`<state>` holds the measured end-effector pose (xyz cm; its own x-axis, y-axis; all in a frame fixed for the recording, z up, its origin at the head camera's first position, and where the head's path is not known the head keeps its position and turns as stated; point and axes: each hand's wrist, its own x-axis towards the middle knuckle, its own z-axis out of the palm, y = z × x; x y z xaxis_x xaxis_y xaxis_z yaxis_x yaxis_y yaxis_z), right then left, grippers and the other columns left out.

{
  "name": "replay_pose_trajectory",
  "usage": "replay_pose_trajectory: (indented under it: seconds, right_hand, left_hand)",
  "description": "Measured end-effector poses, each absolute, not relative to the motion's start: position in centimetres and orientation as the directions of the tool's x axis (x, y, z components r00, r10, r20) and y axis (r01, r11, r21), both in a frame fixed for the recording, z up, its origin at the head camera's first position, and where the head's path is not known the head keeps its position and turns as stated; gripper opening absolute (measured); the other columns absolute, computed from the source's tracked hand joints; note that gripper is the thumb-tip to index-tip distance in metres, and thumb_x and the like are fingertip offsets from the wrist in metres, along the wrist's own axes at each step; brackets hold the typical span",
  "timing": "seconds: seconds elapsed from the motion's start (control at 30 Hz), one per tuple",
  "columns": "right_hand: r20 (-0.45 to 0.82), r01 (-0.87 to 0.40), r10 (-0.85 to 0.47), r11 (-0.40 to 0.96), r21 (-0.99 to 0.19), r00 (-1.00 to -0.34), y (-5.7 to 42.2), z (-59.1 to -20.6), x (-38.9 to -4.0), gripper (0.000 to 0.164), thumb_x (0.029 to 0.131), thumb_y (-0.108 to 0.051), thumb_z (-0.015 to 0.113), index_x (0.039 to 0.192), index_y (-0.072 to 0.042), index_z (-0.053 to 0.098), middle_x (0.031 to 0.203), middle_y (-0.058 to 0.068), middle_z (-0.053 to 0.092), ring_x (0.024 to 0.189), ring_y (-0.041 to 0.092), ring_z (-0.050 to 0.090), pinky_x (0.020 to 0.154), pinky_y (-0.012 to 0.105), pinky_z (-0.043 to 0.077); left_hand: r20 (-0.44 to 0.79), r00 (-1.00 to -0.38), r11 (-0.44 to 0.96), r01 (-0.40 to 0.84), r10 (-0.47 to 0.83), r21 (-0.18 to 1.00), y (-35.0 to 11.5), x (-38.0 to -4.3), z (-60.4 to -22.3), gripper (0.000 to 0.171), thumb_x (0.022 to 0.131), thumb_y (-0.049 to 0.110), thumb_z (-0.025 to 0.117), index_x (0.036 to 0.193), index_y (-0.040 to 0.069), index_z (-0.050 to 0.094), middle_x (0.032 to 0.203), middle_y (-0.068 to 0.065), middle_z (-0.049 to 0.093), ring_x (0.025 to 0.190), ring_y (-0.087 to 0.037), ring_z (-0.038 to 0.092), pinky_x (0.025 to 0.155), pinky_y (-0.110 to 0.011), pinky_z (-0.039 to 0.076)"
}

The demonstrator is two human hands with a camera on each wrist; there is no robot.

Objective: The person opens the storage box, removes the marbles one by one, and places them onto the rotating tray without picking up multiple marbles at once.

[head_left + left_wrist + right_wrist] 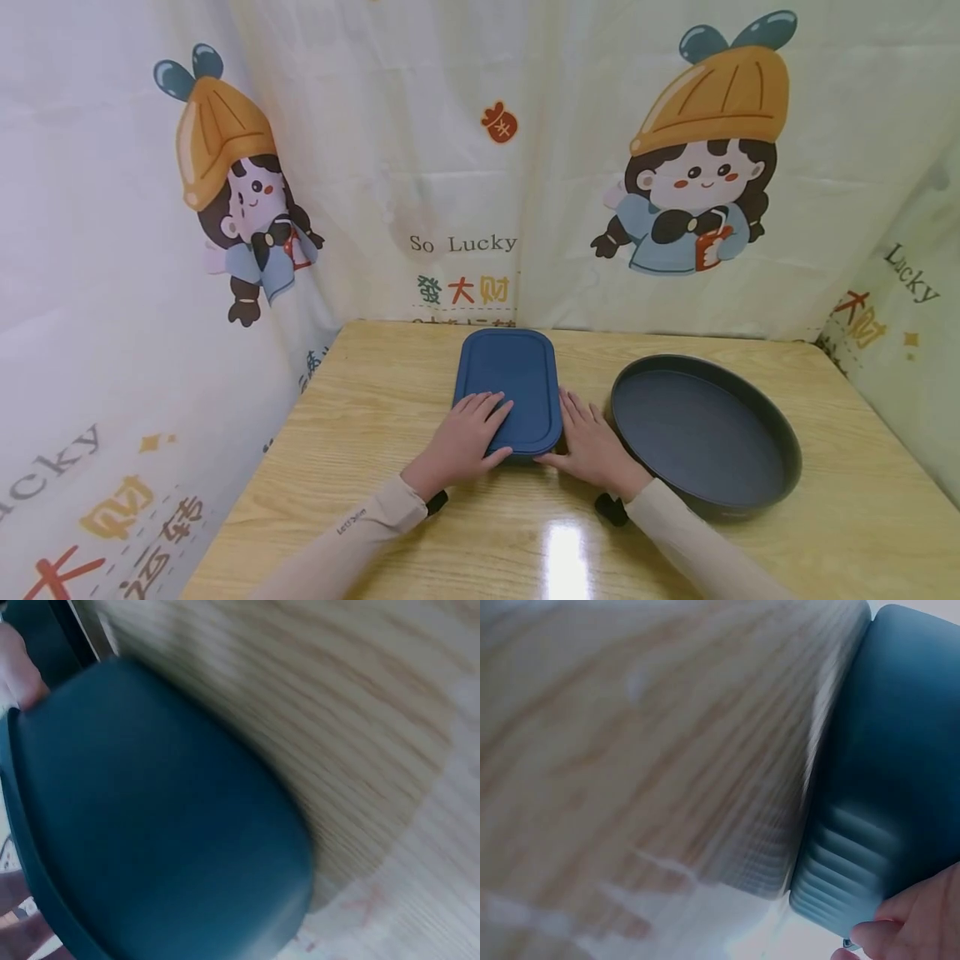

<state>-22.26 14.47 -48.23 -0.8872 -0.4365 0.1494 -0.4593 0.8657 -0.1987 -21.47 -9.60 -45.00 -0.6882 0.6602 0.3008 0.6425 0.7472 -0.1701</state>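
Observation:
A rectangular blue storage box with rounded corners and a flat lid stands on the table. My left hand rests across the lid's near left part, fingers extended, its thumb at the near edge. Along the box's right side lies my right hand, fingers pointing forward and thumb by the near right corner. In the left wrist view, the box's smooth side wall fills much of the frame, with a thumb at its upper edge. The right wrist view shows right-hand fingers against the box near its ridged end.
A large round dark pan sits to the right of the box, close to my right hand and forearm. The wooden table backs onto a printed curtain, which also hangs on both sides.

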Motion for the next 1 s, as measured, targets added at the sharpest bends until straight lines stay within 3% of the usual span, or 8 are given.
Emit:
replay_pose_trajectory:
  seconds: [0.17,0.37,1.0]
  right_hand:
    - [0.153,-0.453,-0.430,0.871,-0.188,-0.890,14.2,-48.4,-22.6,0.108,0.076,-0.067,0.058,0.148,0.004,0.019,0.155,0.020,0.021,0.142,0.036,0.024,0.110,0.059,0.027]
    - [0.142,-0.440,-0.419,0.879,-0.184,-0.897,13.9,-48.4,-22.8,0.109,0.077,-0.069,0.056,0.148,0.003,0.018,0.155,0.019,0.021,0.143,0.036,0.024,0.110,0.059,0.027]
    - [0.086,-0.401,-0.392,0.901,-0.163,-0.916,13.2,-48.2,-23.5,0.109,0.078,-0.072,0.050,0.148,0.004,0.017,0.155,0.020,0.020,0.144,0.036,0.021,0.111,0.058,0.025]
  left_hand:
    - [0.444,-0.628,0.754,0.628,0.639,-0.195,-9.0,-20.9,-45.0,0.049,0.085,0.046,0.061,0.120,0.012,0.062,0.116,-0.005,0.062,0.108,-0.020,0.058,0.096,-0.034,0.048]
    - [0.540,-0.593,0.779,0.588,0.598,-0.217,-8.5,-20.7,-45.4,0.039,0.079,0.044,0.066,0.103,0.014,0.064,0.099,-0.003,0.063,0.092,-0.018,0.059,0.084,-0.033,0.051]
    - [0.592,-0.547,0.767,0.607,0.592,-0.206,-7.8,-20.8,-46.8,0.026,0.076,0.034,0.072,0.095,0.017,0.065,0.086,0.000,0.059,0.074,-0.014,0.053,0.063,-0.026,0.048]
